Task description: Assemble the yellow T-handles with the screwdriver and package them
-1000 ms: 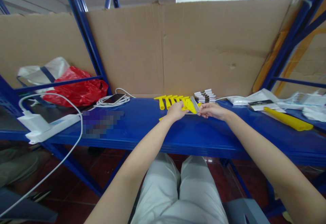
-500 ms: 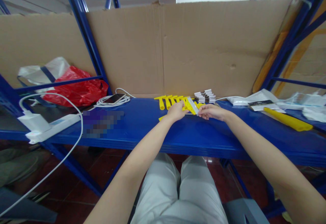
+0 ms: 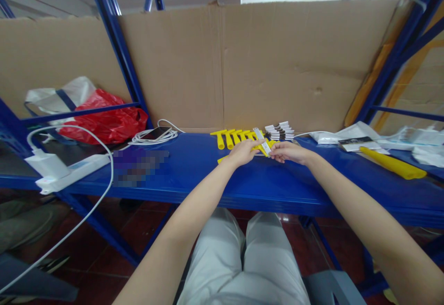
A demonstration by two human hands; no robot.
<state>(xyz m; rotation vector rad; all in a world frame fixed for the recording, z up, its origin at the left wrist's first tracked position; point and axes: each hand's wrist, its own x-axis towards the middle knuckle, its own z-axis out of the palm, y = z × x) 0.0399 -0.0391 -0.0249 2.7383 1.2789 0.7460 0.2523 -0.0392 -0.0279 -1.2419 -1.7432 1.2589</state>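
Note:
A pale strip (image 3: 266, 148) lies slanted across a yellow tool head between my hands. My left hand (image 3: 244, 152) reaches over the strip, its fingertips resting on the strip's middle. At the strip's lower right end, my right hand (image 3: 285, 152) pinches the piece with its fingers closed. Several yellow T-shaped tools (image 3: 220, 140) lie in a row just beyond my left hand. Behind my right hand sits a stack of white and black pieces (image 3: 279, 130). Part of another yellow tool (image 3: 221, 160) shows under my left wrist.
A yellow handle (image 3: 393, 162) and white plastic packets (image 3: 350, 133) lie at the right. At the left are a coiled white cable (image 3: 152, 139) with a phone, a power strip (image 3: 74, 175) and a red bag (image 3: 107, 117). Cardboard (image 3: 270, 64) stands behind the blue shelf (image 3: 194, 171).
My left hand has shifted slightly right, and its fingers now stretch across the middle of the strip. My right hand stays at the strip's lower end.

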